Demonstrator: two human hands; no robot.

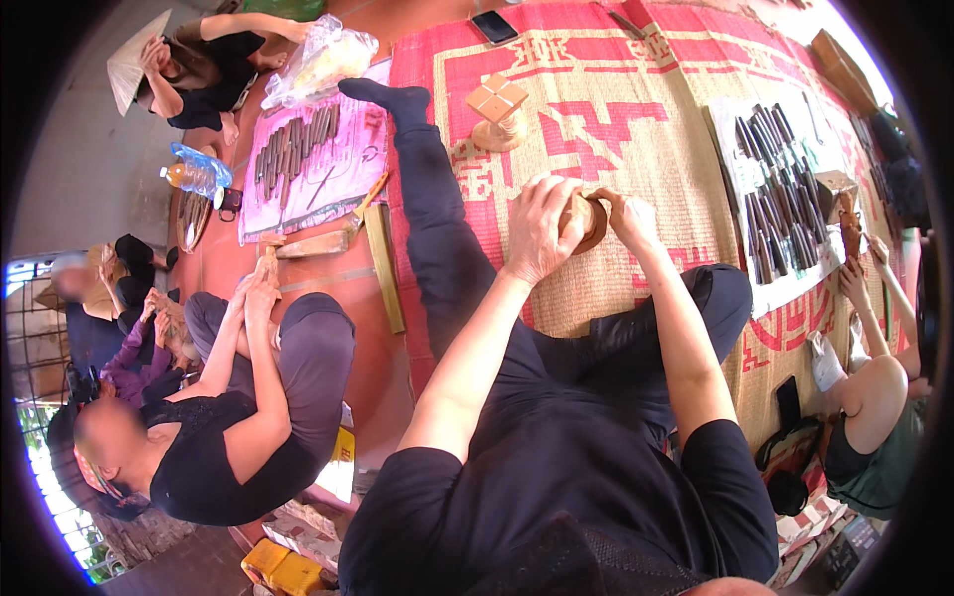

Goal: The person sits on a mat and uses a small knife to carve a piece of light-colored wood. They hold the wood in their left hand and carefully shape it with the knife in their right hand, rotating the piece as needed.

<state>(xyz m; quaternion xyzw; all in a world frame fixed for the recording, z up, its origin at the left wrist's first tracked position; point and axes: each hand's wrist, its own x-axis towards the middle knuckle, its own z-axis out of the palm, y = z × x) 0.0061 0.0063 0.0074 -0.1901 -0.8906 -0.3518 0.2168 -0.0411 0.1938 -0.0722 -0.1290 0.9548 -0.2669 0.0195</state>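
Head view: the left hand is wrapped around the left side of a brown piece, which it grasps. The right hand pinches the upper right edge of the same piece. Location: the piece is held above the mat, in front of the lap, between the two hands. Orientation: the visible dark edge runs roughly from top to bottom and bows to the right; fingers cover the rest, so the long axis and pointing direction cannot be determined.

Markings: the yellow package at left carries dark lettering. The pink cloth, under a row of tools, bears printed marks. The mat shows red woven figures.

Adjacent items: a square-topped stand and a phone lie beyond the hands; further tools lie in rows at right.
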